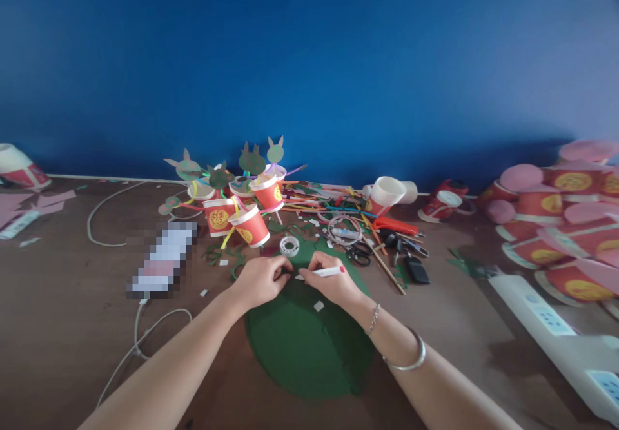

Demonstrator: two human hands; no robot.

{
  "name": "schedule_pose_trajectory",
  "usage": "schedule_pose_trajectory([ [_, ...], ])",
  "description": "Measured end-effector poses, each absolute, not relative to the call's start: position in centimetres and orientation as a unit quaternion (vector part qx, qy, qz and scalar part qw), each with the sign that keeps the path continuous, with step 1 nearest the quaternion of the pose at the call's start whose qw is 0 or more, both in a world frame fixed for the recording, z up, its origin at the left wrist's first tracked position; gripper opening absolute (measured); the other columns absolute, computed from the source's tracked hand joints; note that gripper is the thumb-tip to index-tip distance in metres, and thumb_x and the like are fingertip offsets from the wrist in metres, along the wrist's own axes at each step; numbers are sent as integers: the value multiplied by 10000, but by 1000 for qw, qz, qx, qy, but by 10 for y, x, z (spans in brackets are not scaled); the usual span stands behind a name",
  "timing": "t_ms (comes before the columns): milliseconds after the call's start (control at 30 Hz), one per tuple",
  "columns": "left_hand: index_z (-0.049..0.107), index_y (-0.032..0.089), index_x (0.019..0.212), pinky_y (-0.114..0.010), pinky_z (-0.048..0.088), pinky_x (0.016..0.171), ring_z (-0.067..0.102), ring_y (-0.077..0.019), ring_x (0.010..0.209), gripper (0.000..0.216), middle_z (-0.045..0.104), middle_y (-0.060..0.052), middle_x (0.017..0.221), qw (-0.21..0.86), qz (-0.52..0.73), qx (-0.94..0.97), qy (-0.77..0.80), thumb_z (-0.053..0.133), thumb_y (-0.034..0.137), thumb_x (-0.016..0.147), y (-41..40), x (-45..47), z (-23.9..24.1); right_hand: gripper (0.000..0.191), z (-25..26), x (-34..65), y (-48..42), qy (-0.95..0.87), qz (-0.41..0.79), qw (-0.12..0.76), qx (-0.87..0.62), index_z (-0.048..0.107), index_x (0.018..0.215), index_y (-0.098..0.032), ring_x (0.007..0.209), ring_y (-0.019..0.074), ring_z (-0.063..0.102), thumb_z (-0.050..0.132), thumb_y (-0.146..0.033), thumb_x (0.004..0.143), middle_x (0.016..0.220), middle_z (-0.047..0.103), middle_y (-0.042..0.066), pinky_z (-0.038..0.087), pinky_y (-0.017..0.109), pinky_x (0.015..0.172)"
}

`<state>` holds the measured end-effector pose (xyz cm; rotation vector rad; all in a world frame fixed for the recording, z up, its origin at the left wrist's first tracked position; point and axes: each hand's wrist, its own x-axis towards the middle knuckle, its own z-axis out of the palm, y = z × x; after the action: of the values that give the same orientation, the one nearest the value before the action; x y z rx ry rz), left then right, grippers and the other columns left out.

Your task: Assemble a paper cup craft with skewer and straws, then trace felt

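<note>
A large round sheet of green paper (pixel 309 352) lies on the table under both hands. My right hand (pixel 333 283) is closed around a white pen with a red end (pixel 331 271), and its fingertips are also at a small white scrap. At the upper part of the green sheet my left hand (pixel 264 278) is closed in a pinch; whatever its fingers hold is hidden. The fingertips of the two hands are close together but apart. A small white paper piece (pixel 318 306) rests on the sheet below them. Just beyond the hands is a roll of tape (pixel 289 245).
Red paper cups with rabbit-shaped cutouts (pixel 249 224) stand beyond my left hand. Scissors (pixel 359 254), a wooden stick (pixel 387 267) and keys with a black fob (pixel 416 270) lie right. A charging phone (pixel 164 259) is left; a power strip (pixel 536 327) and stacked cups (pixel 541 204) are far right.
</note>
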<state>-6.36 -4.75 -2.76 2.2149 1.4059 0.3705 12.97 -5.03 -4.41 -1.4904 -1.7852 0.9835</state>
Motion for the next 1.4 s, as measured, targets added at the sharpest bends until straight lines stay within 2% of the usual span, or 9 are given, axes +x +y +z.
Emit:
schedule_pose_trajectory([
  [367,637,221,864,-222,279,515,484,-119,506,121,487,55,516,240,132,812,516,547,255,791,-48,-64,-27,262,-41,129,-51,-672,393,305,-549,478,575,-199,493,99,474,646,-345,713,528,574,-36,324,194,436],
  [633,637,220,869,-220,275,519,477,-113,502,121,488,58,518,245,135,810,515,551,237,785,-48,-63,-27,266,-42,130,-51,-681,370,307,-552,444,553,-201,477,92,432,620,-320,712,495,526,-46,304,198,436],
  [900,639,218,861,-221,277,512,481,-112,500,118,489,57,515,237,130,813,515,548,248,793,-48,-64,-27,252,-42,130,-49,-679,357,313,-559,453,563,-204,494,102,463,614,-319,718,511,553,-33,323,206,459],
  [1400,636,216,871,-218,276,515,482,-109,495,123,505,55,521,240,130,813,514,545,235,790,-47,-64,-28,267,-43,130,-50,-682,346,314,-563,424,553,-210,488,98,409,606,-321,713,506,470,-51,307,211,458],
])
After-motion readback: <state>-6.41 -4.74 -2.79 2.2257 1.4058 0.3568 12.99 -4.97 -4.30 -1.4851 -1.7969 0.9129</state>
